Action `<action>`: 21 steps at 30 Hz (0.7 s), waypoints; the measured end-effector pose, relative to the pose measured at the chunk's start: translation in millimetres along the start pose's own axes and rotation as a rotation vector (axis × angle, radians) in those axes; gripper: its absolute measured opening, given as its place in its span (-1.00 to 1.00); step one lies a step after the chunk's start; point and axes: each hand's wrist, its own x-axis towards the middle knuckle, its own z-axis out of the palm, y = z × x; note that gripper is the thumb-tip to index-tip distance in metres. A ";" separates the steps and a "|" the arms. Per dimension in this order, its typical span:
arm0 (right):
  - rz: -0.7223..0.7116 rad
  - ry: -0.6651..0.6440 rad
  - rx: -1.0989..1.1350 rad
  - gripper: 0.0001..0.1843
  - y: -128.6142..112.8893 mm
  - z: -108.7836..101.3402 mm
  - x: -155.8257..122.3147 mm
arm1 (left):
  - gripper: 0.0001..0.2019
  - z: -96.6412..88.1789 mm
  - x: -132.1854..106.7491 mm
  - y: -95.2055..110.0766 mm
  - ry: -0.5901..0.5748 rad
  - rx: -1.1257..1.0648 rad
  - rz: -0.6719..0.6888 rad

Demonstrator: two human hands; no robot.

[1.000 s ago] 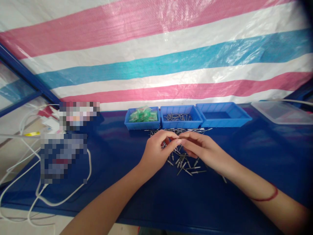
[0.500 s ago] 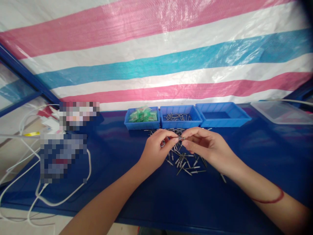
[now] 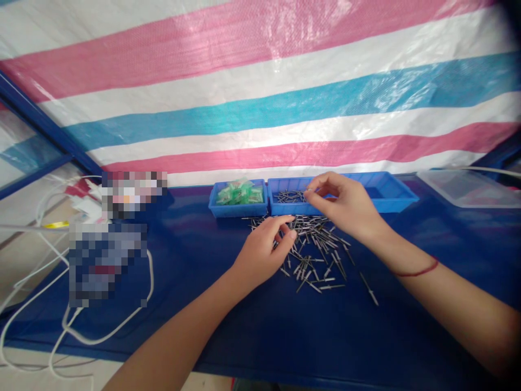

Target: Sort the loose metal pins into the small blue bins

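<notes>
My right hand (image 3: 340,203) is over the middle blue bin (image 3: 285,209), thumb and forefinger pinched on what looks like a pop rivet, almost wholly hidden by the fingertips. Thin metal rivets (image 3: 290,196) lie inside that bin. My left hand (image 3: 271,241) rests low over the near pile, its thumb and forefinger apart and nothing visible between them. Around and in front of it spreads the heap of loose pop rivets (image 3: 315,233), silver with dark stems.
To the left, a blue bin (image 3: 238,210) holds green-and-clear plastic packets (image 3: 240,193). The right blue bin (image 3: 396,202) is partly behind my right hand. A clear plastic lid (image 3: 468,190) lies farther right. White cables (image 3: 150,271) loop over the table's left side.
My hands were together over the pile with a small metal rivet between their fingertips. My right hand has moved up and away to the middle bin; the left has stayed and its fingers have parted.
</notes>
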 end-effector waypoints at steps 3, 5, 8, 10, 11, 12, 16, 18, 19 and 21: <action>-0.054 0.000 -0.218 -0.90 6.9 2.0 15.7 | -0.71 -2.4 0.8 -4.1 -0.012 0.074 0.010; -0.072 -0.001 -0.292 -0.88 6.4 0.8 15.6 | -0.72 -5.1 2.2 -7.0 -0.004 0.126 0.002; -0.112 -0.085 -0.275 -0.89 -0.2 -6.9 1.2 | -0.73 -9.3 5.3 -10.9 0.022 0.189 -0.005; -0.170 -0.284 -0.238 -0.87 -4.3 -14.0 -12.6 | -0.76 -10.2 6.8 -12.4 0.030 0.217 0.008; -0.203 -0.411 -0.226 -0.84 -5.4 -17.2 -19.3 | -0.77 -9.8 7.1 -12.6 0.026 0.224 0.017; -0.235 -0.533 -0.219 -0.82 -5.7 -19.8 -25.4 | -0.78 -9.0 7.0 -12.6 0.017 0.226 0.023; -0.285 -0.775 -0.222 -0.79 -1.9 -22.3 -40.1 | -0.79 -3.0 4.5 -9.9 -0.038 0.218 0.042; -0.277 -0.813 -0.241 -0.82 0.0 -20.7 -42.6 | -0.79 -0.6 3.2 -8.2 -0.060 0.227 0.059; -0.274 -0.827 -0.260 -0.83 0.7 -19.8 -43.3 | -0.79 0.1 2.7 -7.5 -0.068 0.234 0.066; -0.266 -0.842 -0.308 -0.85 1.5 -18.6 -44.3 | -0.80 1.0 2.2 -6.6 -0.082 0.244 0.078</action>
